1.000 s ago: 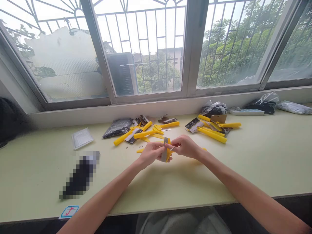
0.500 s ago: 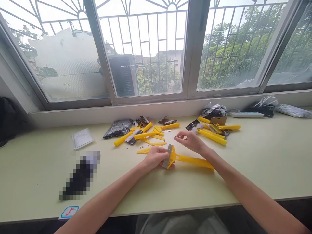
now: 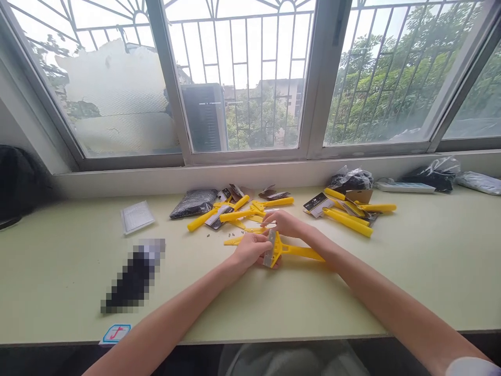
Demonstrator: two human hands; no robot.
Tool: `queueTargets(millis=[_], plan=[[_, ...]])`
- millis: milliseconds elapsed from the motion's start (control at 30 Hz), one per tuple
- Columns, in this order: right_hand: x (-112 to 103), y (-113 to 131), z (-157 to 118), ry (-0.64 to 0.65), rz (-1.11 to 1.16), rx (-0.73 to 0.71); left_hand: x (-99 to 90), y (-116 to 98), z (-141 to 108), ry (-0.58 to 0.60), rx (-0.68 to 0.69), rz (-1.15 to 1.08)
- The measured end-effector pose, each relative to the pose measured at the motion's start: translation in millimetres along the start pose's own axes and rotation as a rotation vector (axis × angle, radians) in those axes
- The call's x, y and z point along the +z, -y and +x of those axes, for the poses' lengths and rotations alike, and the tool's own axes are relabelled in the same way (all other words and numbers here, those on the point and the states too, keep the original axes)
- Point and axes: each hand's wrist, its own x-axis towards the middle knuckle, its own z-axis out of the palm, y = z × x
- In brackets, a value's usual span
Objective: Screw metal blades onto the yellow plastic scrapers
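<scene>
My left hand (image 3: pixel 252 249) is closed around the head of a yellow scraper (image 3: pixel 299 252), which has a grey metal blade (image 3: pixel 268 253) across its front edge. The scraper's handle points right and runs under my right forearm. My right hand (image 3: pixel 285 223) is just above and behind the scraper head, its fingers pinched. A thin dark sliver shows at those fingertips, too small to name. Behind the hands lie more yellow scrapers (image 3: pixel 238 215) with cards, a loose yellow piece (image 3: pixel 231 242) and several tiny screws (image 3: pixel 231 235).
A second pile of yellow scrapers (image 3: pixel 348 221) lies to the right. Along the window side are a black plastic packet (image 3: pixel 193 203), clear bags with dark contents (image 3: pixel 350 179) and a pale flat box (image 3: pixel 405 186). At left sit a clear tray (image 3: pixel 138 217), a pixelated dark item (image 3: pixel 131 279) and a marked label (image 3: pixel 116 333).
My right hand has moved left and slightly down, from beyond the scraper's handle to beside its head. My left hand still grips the scraper. The view has shifted slightly.
</scene>
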Motion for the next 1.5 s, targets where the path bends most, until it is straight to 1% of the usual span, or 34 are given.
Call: queueTargets(millis=[167,300,467,633,767,900,967,1067,1133,1167,1233,1300,1400,1500], plan=[[-3,6,2,0.070,-0.175,-0.075,-1.3,-3,-2,0.011,0.003,0.039],[-4,8,1,0.111,-0.302,-0.075,-0.4,-4,-2,0.011,-0.004,0.053],[0,7,1,0.080,-0.400,0.003,-0.5,-5,-2,0.006,-0.012,0.064],[2,3,-1,0.007,-0.347,0.074,-0.5,-5,-2,0.001,-0.011,0.070],[5,1,-2,-0.094,-0.227,0.153,0.1,-5,-3,0.007,-0.004,0.065],[-1,0,-6,-0.272,-0.089,0.252,0.2,-5,-2,0.012,-0.015,0.050],[-9,0,-10,-0.355,-0.006,0.295,-0.2,-4,-1,0.011,-0.024,0.040],[-29,3,-17,-0.439,0.111,0.332,-1.3,-2,1,0.010,-0.030,0.034],[-43,6,-23,-0.497,0.292,0.362,-2.4,-1,2,0.014,-0.027,0.038],[-50,9,-27,-0.521,0.434,0.380,-3.0,-1,2,0.018,-0.026,0.040],[-61,15,-34,-0.522,0.748,0.411,-4.0,0,3,0.023,-0.029,0.040],[-68,20,-41,-0.466,0.962,0.430,-5.0,0,3,0.027,-0.031,0.039],[-71,26,-50,-0.363,1.084,0.443,-6.5,1,4,0.044,-0.018,0.044],[-70,32,-55,-0.272,1.074,0.429,-7.7,1,4,0.046,-0.015,0.058]])
